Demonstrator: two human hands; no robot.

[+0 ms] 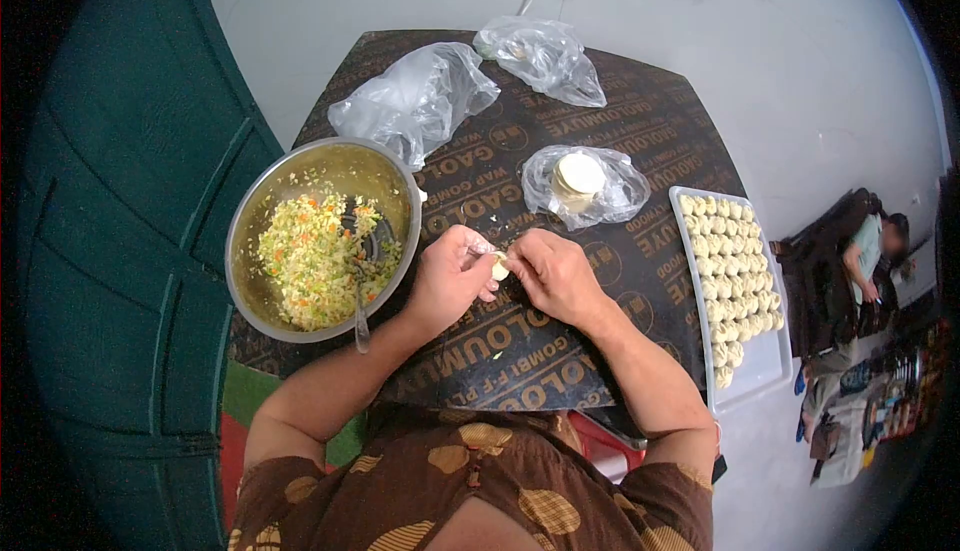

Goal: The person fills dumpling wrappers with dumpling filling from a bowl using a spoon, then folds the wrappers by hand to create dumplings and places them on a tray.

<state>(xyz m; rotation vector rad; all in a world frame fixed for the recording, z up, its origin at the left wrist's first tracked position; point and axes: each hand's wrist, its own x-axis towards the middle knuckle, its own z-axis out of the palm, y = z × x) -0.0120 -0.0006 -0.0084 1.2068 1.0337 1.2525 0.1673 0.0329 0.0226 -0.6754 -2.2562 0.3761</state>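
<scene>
Both hands meet over the middle of the dark printed table (470, 361). A small pale dumpling (500, 269) sits between them. My left hand (455, 276) curls around its near side, fingers closed on it. From the other side, the fingertips of my right hand (550, 273) pinch its edge. To the left stands a metal bowl (240, 281) of chopped vegetable filling (310, 261), with a spoon (361, 321) leaning on its rim. Beyond my hands, a stack of round dough wrappers (578, 176) rests on a plastic bag (630, 196).
On the right, a white tray (765, 361) holds rows of finished dumplings (725, 271) and reaches past the table edge. Two crumpled clear plastic bags (420, 96) (545, 56) lie at the back. A person (868, 261) sits far right. A green door (110, 251) is at left.
</scene>
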